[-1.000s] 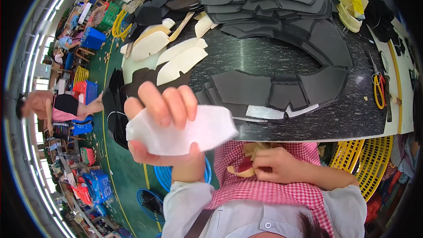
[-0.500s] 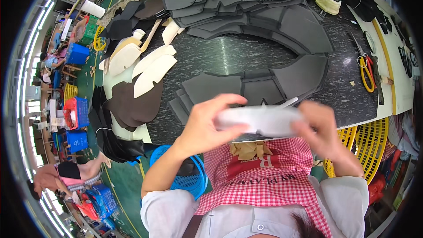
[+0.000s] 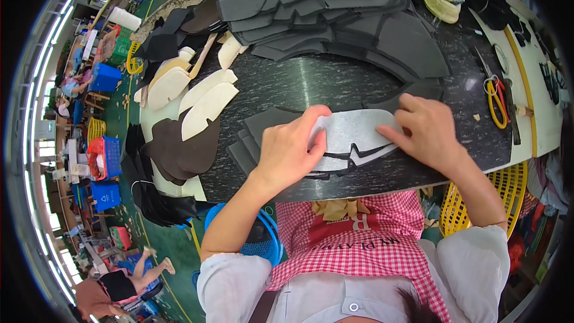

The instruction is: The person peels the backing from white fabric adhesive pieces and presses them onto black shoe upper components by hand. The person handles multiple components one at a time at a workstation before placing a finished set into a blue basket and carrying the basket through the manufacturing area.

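A pale grey-white cut piece (image 3: 350,128), rounded at its right end and notched along its near edge, lies between my hands over dark grey panels (image 3: 269,121). At its left end, my left hand (image 3: 290,149) grips it with thumb and fingers. My right hand (image 3: 424,128) holds the right end, thumb on the surface and fingers curled at the far side. Dark layers and another pale strip show along the near edge; whether they are joined to it I cannot tell. Part of the panels underneath is hidden by the piece and hands.
Large stacked dark grey panels (image 3: 359,30) cover the table's far side. Left of them lie cream pieces (image 3: 210,107) and brown pieces (image 3: 182,152). Scissors (image 3: 496,101) with yellow-and-red handles rest at the right. A blue basket (image 3: 269,242) and a yellow basket (image 3: 505,194) stand below the near edge.
The pale piece has moved away from my body and down onto the dark panels, turning its broad face up. Both hands moved with it. At lower left, a person in the background has shifted.
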Motion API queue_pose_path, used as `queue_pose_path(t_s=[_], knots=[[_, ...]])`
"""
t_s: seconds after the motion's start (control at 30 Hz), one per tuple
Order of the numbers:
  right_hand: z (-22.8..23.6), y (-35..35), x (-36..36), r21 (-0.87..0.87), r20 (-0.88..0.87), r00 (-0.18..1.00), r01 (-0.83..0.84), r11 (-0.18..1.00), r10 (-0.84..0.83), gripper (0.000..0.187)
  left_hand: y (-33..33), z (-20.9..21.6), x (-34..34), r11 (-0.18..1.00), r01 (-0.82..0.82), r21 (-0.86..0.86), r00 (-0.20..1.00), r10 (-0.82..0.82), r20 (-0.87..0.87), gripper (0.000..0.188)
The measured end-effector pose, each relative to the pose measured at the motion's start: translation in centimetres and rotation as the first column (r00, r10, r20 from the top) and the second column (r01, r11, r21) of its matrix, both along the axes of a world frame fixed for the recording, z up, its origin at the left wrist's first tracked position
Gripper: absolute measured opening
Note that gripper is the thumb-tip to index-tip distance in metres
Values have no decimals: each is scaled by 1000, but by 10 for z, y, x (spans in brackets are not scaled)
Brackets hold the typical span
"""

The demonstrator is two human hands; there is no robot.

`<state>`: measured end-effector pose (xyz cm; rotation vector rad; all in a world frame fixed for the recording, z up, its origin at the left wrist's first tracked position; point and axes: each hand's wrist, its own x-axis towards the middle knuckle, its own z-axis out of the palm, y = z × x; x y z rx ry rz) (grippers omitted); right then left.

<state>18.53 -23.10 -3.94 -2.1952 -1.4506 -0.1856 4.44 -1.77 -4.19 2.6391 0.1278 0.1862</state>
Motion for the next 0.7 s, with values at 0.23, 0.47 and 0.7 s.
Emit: queue_pose_path(t_s=[0.23,0.47,0.7], knots=[[52,87,59,206,59,977,-214,955,206,21,91,23,-16,941,-336,-34,876,326,354,32],[6,188,125,252,412,909,-181,951,64,27,145,-15,-20,921,-269,282,940,187,287,36],[45,59,0,43,472,812,-411,911,343,36,151,-15,-39,881,-248,403,880,31,474,26]])
